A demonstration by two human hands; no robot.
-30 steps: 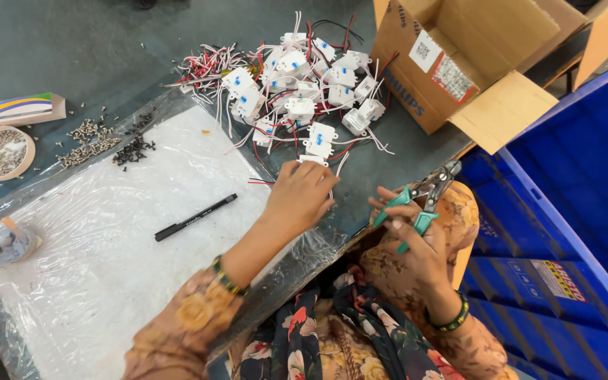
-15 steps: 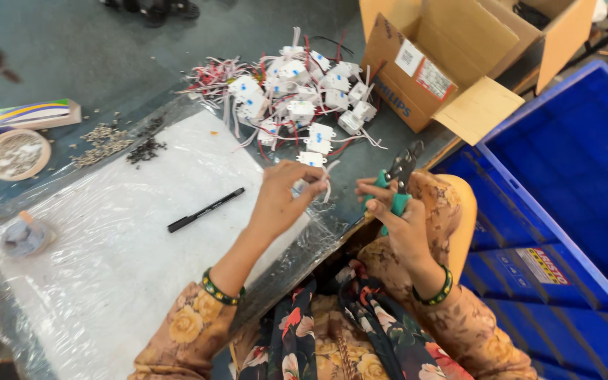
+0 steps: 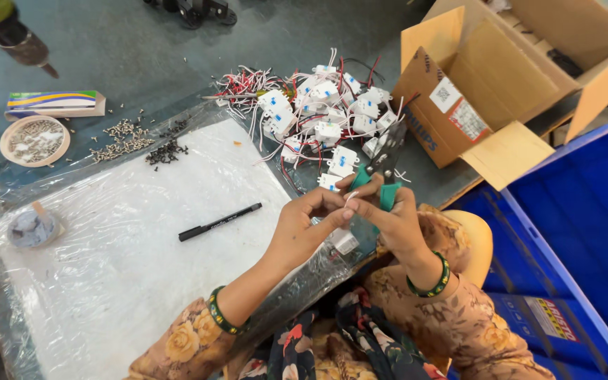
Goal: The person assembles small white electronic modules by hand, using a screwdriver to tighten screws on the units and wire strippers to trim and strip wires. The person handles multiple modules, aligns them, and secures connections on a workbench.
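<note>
— Inspector: State of the hands?
— Assistant: The left hand point(image 3: 307, 229) is pinched shut on a small white wired module point(image 3: 344, 241), held just above the plastic-covered white pad point(image 3: 142, 274). The right hand point(image 3: 392, 224) is closed around green-handled cutters point(image 3: 383, 176), fingertips meeting the left's.
— Inspector: Surroundings?
— Assistant: A pile of white modules point(image 3: 321, 116) lies beyond; a black marker point(image 3: 219, 222) rests on the pad.

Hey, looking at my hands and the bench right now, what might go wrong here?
1. The green-handled cutters in the right hand sit right against the left hand fingertips, so a nick seems possible.
2. The white module beneath the hands lies near the table edge and may slide off.
3. Loose screws lie scattered and could roll away.
</note>
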